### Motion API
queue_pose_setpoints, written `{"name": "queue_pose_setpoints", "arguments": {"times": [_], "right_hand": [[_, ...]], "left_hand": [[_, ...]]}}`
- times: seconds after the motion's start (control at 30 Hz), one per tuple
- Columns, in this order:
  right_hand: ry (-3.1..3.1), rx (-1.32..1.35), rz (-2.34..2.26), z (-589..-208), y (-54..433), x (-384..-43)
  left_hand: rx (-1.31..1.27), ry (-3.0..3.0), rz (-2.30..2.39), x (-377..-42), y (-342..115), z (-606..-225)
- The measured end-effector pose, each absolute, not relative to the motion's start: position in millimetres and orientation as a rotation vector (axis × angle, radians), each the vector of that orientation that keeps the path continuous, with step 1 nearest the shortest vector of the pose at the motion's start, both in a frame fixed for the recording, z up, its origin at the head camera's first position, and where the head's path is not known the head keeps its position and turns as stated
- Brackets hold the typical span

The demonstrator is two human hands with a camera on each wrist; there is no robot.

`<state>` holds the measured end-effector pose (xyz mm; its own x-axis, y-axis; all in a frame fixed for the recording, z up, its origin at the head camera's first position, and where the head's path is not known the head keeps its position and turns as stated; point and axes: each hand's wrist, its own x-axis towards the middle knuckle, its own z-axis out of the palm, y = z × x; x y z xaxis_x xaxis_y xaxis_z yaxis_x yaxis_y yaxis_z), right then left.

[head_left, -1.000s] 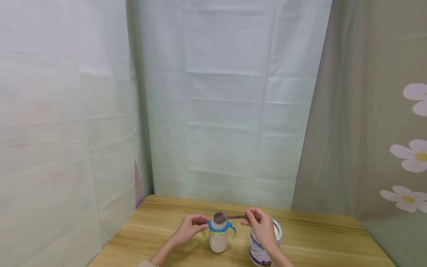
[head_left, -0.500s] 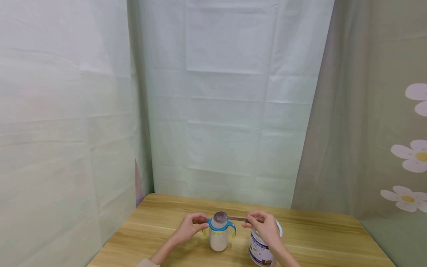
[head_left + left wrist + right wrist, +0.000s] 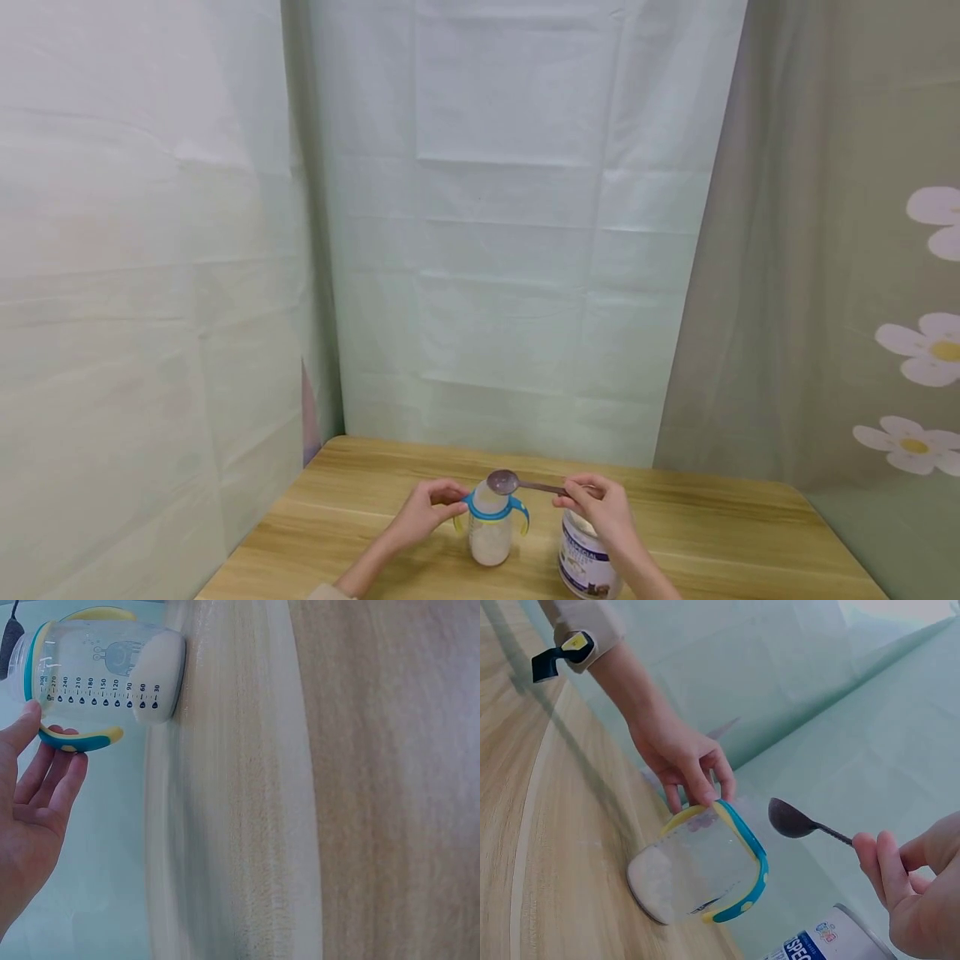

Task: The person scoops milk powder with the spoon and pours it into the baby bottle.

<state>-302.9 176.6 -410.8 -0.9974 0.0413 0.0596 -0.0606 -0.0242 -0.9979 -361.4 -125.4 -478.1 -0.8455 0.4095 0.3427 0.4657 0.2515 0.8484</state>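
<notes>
A clear baby bottle with a blue and yellow two-handled collar stands upright on the table, holding white powder at its bottom. My left hand pinches the bottle's left handle between thumb and fingers. Just above the bottle's open mouth is the bowl of a dark measuring spoon, which looks bare of powder. Its thin handle is pinched by the fingers of my right hand. Under that hand stands a white and purple tin, its top partly hidden by the hand and wrist.
The wooden table has rounded back corners. Pale cloth curtains hang close behind it and along both sides, the right one printed with white flowers.
My right hand has shifted slightly right, drawing the spoon a little off the bottle's mouth, and the bowl has turned. The left hand and the bottle have stayed in place.
</notes>
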Motion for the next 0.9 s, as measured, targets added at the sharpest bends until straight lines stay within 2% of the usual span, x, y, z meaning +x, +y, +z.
{"name": "queue_pose_setpoints", "arguments": {"times": [0.67, 0.9], "right_hand": [[-2.038, -0.096, 2.260, -411, 187, -303], [-2.002, -0.060, 2.300, -410, 188, -302]], "left_hand": [[-0.842, -2.446, -1.697, -360, -124, -477], [-0.851, -2.446, -1.710, -361, -125, -477]]}}
